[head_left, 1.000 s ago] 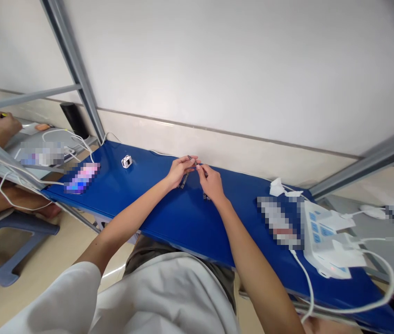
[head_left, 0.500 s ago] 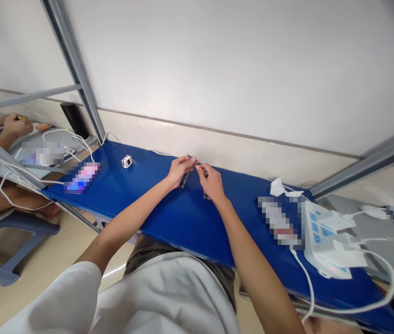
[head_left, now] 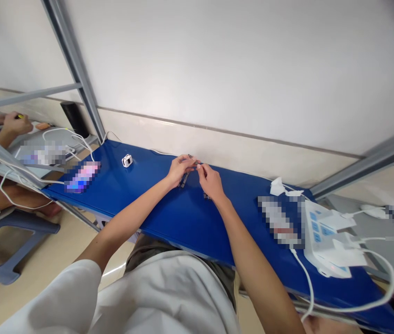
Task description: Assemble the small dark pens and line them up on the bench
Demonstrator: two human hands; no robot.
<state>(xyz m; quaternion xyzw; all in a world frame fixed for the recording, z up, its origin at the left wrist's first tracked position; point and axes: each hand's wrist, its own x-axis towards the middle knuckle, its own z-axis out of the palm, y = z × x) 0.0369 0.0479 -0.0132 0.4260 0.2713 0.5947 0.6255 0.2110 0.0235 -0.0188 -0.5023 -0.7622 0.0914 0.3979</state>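
Over the back middle of the blue table, my two hands almost meet at the fingertips. My left hand is closed on a thin dark strip, whose end shows above the fingers. My right hand is pinched beside it, at the strip's other end; what it grips is too small to name. Below my left hand a dark jointed piece slants down toward the table. Small dark pieces lie partly hidden by my right wrist.
A small white object and a lit phone are on the left. At the right are another phone, a white power strip and cables. Another person's hand is far left.
My fingertips have shifted slightly, and the right ones have drawn a little closer to the left. Everything else stays where it was.
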